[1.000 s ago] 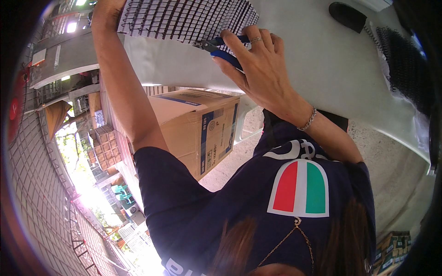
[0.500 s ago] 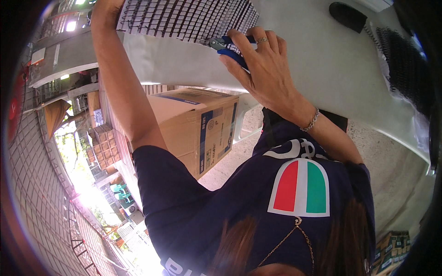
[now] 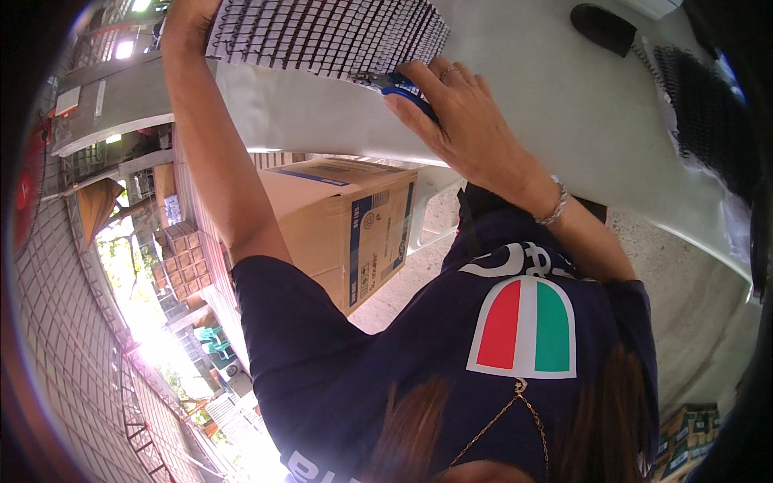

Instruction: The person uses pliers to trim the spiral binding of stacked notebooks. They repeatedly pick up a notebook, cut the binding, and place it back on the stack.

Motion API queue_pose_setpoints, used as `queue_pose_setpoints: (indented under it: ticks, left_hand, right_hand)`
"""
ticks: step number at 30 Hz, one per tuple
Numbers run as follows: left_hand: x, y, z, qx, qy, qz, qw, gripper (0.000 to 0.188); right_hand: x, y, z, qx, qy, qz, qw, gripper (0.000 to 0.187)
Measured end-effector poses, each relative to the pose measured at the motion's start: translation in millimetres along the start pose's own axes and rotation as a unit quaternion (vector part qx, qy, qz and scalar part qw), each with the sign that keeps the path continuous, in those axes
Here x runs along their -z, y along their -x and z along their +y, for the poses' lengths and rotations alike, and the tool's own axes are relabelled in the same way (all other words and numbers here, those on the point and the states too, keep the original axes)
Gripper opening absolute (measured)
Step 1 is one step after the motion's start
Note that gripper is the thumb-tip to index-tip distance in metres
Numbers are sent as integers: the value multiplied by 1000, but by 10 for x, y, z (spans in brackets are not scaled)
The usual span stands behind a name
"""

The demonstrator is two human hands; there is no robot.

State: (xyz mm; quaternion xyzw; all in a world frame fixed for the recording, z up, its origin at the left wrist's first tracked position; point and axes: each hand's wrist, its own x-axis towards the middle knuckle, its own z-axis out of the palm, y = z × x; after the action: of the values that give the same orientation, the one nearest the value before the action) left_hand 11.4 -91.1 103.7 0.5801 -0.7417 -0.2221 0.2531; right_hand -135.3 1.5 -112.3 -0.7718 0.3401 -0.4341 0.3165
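My right hand (image 3: 475,121) is closed round a pair of blue-handled pliers (image 3: 412,95). Their metal jaws meet the near edge of a white sheet covered with a dark grid of small loops or wires (image 3: 322,36). That sheet lies on a pale table at the top of the view and runs past the upper edge. At the sheet's left end is my left hand (image 3: 190,18), cut off by the frame, so its fingers are hidden.
At the table's (image 3: 547,88) right lies a black oblong object (image 3: 604,29), beside a dark bristly mesh piece (image 3: 708,105) with clear plastic. A large cardboard box (image 3: 338,217) stands below the table's near edge. Stacked brown blocks (image 3: 183,258) are farther left.
My right hand and the pliers have turned and shifted slightly. The pliers' handles look closer together. The left arm and the sheet have barely moved.
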Motion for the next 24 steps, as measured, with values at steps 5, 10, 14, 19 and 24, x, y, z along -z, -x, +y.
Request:
queue_pose_setpoints:
  ticks: [5,10,14,19,24]
  left_hand:
    - [9,18,-37,-1,60,-14,998,41]
    - [-39,23,43,-2,31,8,999,41]
    - [-15,37,5,-3,22,4,1000,41]
    - [-33,20,41,8,18,-2,1000,42]
    - [77,-75,-48,1,66,-59,996,42]
  right_hand:
    - [-128,55,58,62,129,98,985,42]
    - [-145,40,37,-7,48,26,998,43]
    - [199,-144,36,-177,-331,-279,884,47]
    - [-17,46,61,-18,-38,0,999,45]
    - [-122,95,124,49,119,88,988,41]
